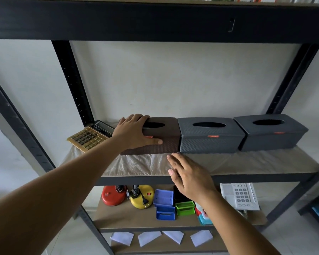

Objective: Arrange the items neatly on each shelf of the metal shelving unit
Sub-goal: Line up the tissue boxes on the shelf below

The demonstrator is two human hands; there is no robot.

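Nearest us, our right hand (187, 176) hovers flat with fingers straight over the shelf's (247, 176) crinkled plastic-covered front edge. Beyond, our left hand (134, 131) lies spread on the brown woven-textured tissue box (166, 142), touching a grey one (210, 138); a gold calculator (89, 137) sits at the back-left corner.

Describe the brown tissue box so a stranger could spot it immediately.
Find the plastic-covered middle shelf of the black metal unit, where three tissue boxes stand in a row. The brown tissue box is leftmost, beside a gold calculator; its neighbours are grey, and the left hand rests on it.
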